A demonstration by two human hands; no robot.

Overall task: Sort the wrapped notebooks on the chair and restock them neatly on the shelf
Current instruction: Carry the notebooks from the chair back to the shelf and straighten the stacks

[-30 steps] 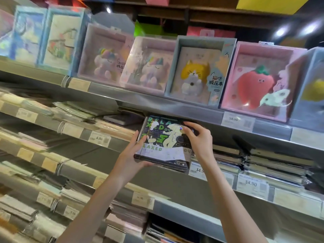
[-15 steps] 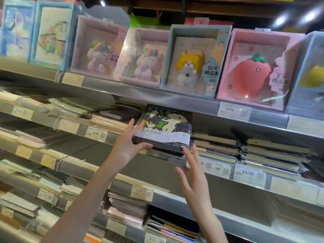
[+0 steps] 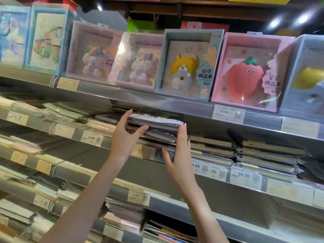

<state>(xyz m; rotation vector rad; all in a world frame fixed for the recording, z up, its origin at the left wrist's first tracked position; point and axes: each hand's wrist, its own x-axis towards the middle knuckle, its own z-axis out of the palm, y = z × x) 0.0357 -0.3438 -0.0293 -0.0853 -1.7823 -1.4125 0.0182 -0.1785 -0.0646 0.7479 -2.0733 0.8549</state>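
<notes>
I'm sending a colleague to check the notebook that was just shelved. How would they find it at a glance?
Find the blue boxed cat notebook on the top display shelf. Directly beneath it, on the next shelf, sits a stack of wrapped notebooks between the left hand and right hand. It is the top notebook: black, with green lettering and a white band.

Left hand (image 3: pixel 125 135) and right hand (image 3: pixel 180 151) flank the notebook stack (image 3: pixel 157 128).

Tiered grey metal shelving (image 3: pixel 175 104), ceiling spotlights (image 3: pixel 303 18), dark ceiling
</notes>
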